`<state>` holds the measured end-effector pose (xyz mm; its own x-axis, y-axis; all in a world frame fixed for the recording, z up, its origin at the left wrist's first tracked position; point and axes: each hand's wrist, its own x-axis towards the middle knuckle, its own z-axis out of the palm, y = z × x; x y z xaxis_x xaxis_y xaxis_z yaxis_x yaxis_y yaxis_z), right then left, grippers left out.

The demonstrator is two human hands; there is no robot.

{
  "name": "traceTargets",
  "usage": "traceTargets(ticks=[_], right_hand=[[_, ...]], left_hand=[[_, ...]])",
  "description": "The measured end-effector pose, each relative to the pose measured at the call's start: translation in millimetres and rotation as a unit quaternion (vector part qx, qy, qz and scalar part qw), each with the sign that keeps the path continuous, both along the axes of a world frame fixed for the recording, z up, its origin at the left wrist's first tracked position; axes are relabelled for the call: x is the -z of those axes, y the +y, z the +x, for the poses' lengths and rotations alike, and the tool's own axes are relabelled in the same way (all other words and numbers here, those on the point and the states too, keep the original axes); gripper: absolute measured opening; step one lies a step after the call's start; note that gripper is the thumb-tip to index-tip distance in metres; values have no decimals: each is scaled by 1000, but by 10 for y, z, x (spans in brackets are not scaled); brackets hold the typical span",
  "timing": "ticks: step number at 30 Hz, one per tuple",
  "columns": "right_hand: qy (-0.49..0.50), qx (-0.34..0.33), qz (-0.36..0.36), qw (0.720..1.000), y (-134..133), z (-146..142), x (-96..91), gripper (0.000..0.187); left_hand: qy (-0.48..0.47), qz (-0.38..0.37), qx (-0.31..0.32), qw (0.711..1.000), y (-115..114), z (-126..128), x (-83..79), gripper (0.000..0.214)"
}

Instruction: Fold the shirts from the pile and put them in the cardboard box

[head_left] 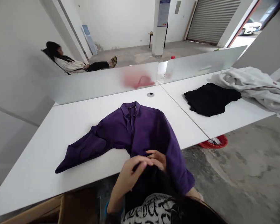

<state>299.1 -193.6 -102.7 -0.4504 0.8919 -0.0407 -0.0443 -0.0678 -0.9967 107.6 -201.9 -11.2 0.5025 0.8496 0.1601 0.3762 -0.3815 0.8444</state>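
Note:
A dark purple button-up shirt [116,130] lies on the white table, collar toward the far side and one sleeve stretched to the left. Its other sleeve hangs over the near edge and drapes across my right forearm. My left hand [128,174] is over the near edge by the shirt's lower front, fingers extended and thumb apart, with nothing visible in it. Just beyond its fingertips is my right hand [160,158], partly hidden by the sleeve, fingers apart against the lower front. Whether the hands touch each other I cannot tell.
A black folded garment [210,98] and a pale bundled cloth [254,85] lie on the right table. Frosted dividers [107,77] line the far edge. Below are a red bin [214,143] and a cardboard box [44,211]. A person [70,63] sits beyond the divider.

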Motion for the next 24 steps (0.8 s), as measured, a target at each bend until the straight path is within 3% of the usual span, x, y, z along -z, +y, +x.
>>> traceTargets(ticks=[2,3,6,9,11,13,16,19,21,24], right_hand=[[1,98,-36,995,-26,230,96,50],[1,153,-51,987,-45,355,119,54],[1,293,-53,955,-39,692,81,57],[-67,353,31,933,157,831,-7,52],[-182,322,116,922,380,772,-15,51],[-331,256,181,890,629,623,31,54],[-533,169,225,798,979,395,139,58],[-634,93,240,729,1294,343,204,61],[-656,55,233,716,1503,413,208,60],[-663,35,207,719,1816,576,184,59]], left_hand=[[79,44,-177,980,45,-73,365,30],[116,77,-223,965,77,-126,549,31],[177,134,-273,936,207,-319,965,38],[242,154,-314,905,397,-501,1117,46],[303,150,-327,882,542,-586,1122,53],[365,146,-315,864,677,-639,1105,57],[431,146,-286,843,845,-712,1092,61],[455,118,-277,838,1021,-856,1102,62],[455,83,-273,844,1170,-1004,1104,62],[446,42,-273,851,1435,-1255,1081,63]])
